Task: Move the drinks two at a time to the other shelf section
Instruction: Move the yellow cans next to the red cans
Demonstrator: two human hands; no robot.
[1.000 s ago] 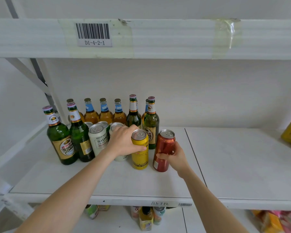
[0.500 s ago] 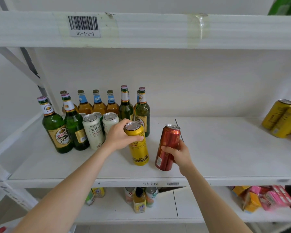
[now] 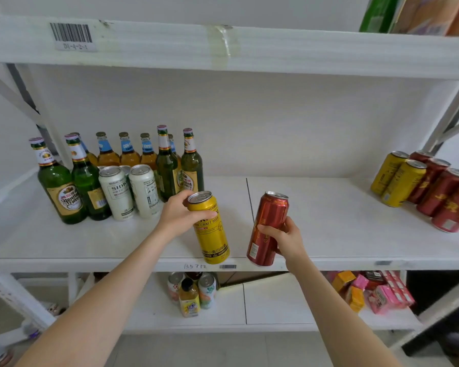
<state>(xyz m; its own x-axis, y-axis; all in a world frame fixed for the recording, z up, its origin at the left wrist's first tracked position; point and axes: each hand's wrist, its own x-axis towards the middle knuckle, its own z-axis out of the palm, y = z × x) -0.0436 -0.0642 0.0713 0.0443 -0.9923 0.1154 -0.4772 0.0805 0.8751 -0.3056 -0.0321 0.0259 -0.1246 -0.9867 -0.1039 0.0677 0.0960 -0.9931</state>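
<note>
Hands status: my left hand (image 3: 182, 213) grips the yellow craft-beer can (image 3: 211, 234) round its upper end, with the thumb across the front just under the rim. My right hand (image 3: 285, 238) grips the red beer can (image 3: 272, 210) round its lower middle, fingers curled about the body. Both cans are tilted, tops leaning away from each other, and they are near each other but apart. Their bases show over the front edge of the white shelf (image 3: 316, 221); I cannot tell whether either base touches the board.

Position reference: the yellow can sits just left of the dark seam (image 3: 247, 192) that divides the shelf into two sections, and the red can sits just right of it.

Left section: green beer bottles (image 3: 60, 186), two white cans (image 3: 115, 193) and, at the back, amber bottles (image 3: 129, 154) with blue neck labels stand upright in a group.

Right section: a row of yellow cans (image 3: 399, 178) and red cans (image 3: 447, 192) stands at the far right, well apart from my hands.
</note>
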